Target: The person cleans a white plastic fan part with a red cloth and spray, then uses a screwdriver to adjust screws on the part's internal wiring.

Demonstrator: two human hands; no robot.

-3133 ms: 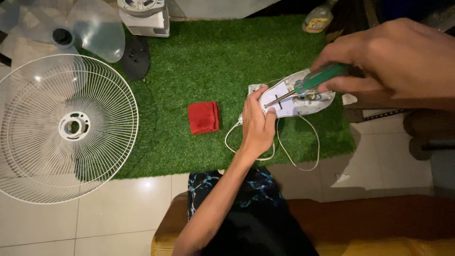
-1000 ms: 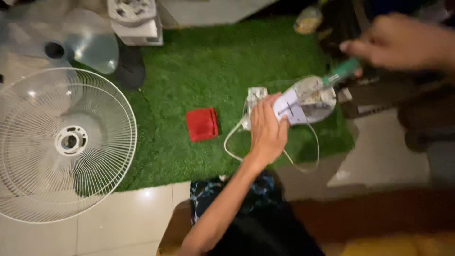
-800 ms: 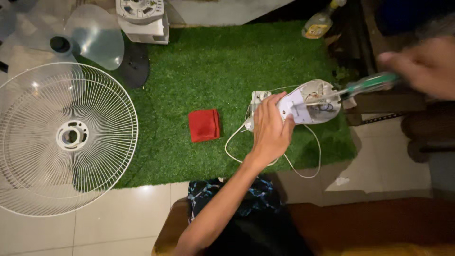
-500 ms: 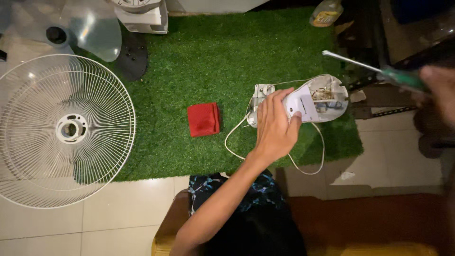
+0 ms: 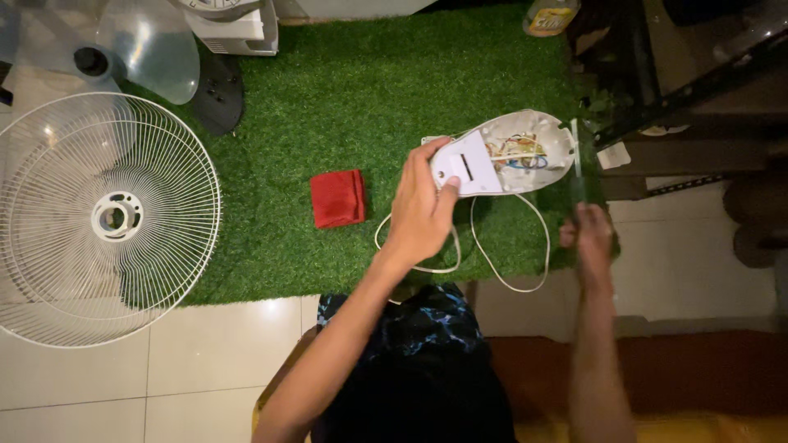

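Two hands work: our left hand [image 5: 423, 205] grips the open white fan housing [image 5: 513, 152], our right hand [image 5: 589, 238] holds a screwdriver [image 5: 579, 168]; next needs careful aiming.

Right hand [image 5: 589, 234] with screwdriver [image 5: 577, 160], earlier raised over the fan housing [image 5: 513, 153], now lowered beside it.

L hand [image 5: 423, 205] fwd, fingers curled in grip; R hand [image 5: 589, 238] lower, blurred, closed.
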